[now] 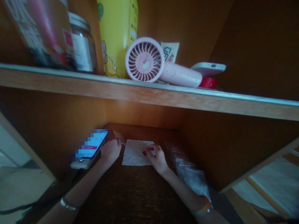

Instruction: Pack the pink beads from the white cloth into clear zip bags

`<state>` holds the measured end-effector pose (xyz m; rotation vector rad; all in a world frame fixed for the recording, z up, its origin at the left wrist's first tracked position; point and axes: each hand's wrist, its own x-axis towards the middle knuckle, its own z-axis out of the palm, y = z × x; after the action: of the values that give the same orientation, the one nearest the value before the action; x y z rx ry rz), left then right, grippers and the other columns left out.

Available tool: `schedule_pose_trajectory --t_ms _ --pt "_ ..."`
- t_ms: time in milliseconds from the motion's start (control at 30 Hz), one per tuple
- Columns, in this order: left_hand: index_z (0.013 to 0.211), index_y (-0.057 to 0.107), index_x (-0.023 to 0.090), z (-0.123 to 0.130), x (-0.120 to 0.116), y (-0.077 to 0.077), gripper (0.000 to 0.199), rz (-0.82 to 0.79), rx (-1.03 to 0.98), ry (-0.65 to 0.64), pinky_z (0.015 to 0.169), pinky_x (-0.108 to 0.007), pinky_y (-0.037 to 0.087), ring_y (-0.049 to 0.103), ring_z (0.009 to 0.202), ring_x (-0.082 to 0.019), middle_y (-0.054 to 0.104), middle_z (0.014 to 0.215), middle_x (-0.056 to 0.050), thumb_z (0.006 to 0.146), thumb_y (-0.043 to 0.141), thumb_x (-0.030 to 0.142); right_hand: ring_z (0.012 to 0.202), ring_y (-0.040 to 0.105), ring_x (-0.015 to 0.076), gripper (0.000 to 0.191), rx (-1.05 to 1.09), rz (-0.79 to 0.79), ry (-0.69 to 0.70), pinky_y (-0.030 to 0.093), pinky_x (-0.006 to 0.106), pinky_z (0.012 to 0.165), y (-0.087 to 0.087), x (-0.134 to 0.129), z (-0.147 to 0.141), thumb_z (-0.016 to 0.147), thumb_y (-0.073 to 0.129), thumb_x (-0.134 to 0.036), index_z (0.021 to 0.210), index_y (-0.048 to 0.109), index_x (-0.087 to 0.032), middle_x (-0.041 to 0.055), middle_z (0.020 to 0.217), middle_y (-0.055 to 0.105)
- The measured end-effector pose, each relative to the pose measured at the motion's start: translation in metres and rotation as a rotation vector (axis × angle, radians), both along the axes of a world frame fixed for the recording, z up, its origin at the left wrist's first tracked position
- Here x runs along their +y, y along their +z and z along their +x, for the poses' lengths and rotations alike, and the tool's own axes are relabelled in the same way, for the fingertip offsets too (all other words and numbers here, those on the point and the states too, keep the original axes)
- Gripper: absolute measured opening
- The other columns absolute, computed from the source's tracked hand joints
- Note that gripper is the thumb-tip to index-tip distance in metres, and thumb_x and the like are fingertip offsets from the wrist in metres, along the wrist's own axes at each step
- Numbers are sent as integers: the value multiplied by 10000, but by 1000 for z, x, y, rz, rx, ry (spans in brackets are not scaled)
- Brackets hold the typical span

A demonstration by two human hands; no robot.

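Note:
A white tissue (pixel 134 154) lies spread on the dark wooden surface of the lower compartment. Over its right side is my right hand (pixel 157 158), fingers closed in a pinch; whatever sits between the fingertips is too small and dark to name. My left hand (pixel 111 151) is just left of the tissue, beside a lit phone (pixel 93 146). Its fingers are curled closed, with something thin and pale, perhaps clear plastic, showing faintly by the fingertips. To the right of my right hand, several clear zip bags (pixel 191 175) lie in an overlapping row along my forearm.
Above runs a shelf edge (pixel 112 88), bearing a pink handheld fan (pixel 146 60), a yellow container (pixel 114 37), a lidded jar (pixel 83 46), a large printed package (pixel 44 34) and a white phone-like object (pixel 209 67). A dark cable (pixel 35 205) runs at lower left. Wooden walls enclose both sides.

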<state>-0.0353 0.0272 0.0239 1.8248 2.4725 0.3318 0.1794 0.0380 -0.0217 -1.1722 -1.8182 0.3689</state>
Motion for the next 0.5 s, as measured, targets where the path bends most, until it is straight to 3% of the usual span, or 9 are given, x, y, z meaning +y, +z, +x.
schedule_pose_trajectory --t_ms 300,500 --pt "873 694 47 -10 -2 -6 381 -114 23 -8 672 -377 508 653 893 -333 683 917 -224 855 355 219 818 573 198 108 -93 -48 -114 437 327 755 -7 5 1 770 505 -158 818 601 -170 61 834 630" --pt "997 606 2 -8 -5 0 347 -80 58 19 664 -357 498 653 879 -318 673 883 -235 863 337 176 928 558 259 131 -286 -40 -179 399 387 796 12 -11 -6 777 540 -152 883 613 -173 95 938 636"
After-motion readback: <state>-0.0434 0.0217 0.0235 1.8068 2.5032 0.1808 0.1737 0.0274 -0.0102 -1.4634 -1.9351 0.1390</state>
